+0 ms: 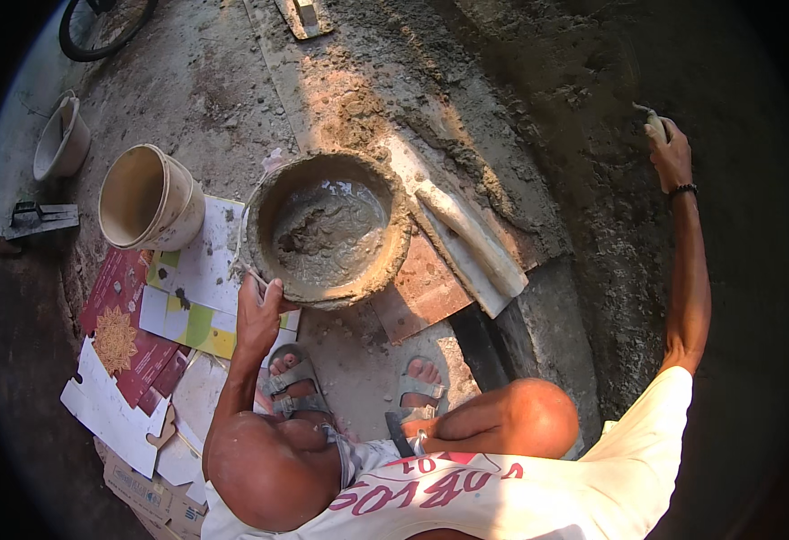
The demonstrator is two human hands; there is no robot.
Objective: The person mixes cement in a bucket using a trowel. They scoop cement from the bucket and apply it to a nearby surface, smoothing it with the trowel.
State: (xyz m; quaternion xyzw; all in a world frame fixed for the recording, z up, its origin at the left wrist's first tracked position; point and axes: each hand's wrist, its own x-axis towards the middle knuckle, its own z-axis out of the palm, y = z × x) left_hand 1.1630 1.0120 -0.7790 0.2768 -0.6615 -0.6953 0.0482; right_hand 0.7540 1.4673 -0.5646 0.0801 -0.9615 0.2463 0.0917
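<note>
My left hand (259,310) grips the near left edge of a bucket (394,260) crusted with mortar, by its rim or handle. Wet grey mortar (327,233) lies inside the bucket. Out to the right, my right hand (671,152) is closed around the pale handle of a trowel (655,125). Its thin metal neck points up and left toward a dark, rough mortar-covered surface (590,135); the blade is hard to make out against it. Right of the bucket, a mortar-stained wooden float (475,239) with a long rounded handle rests on reddish boards.
Two pale buckets (185,209) (63,145) stand at the left near a flat finishing tool (46,219). Printed card sheets (198,324) cover the ground beside my left leg. Another float (303,20) lies at the top, and a bicycle wheel (97,47) at the upper left.
</note>
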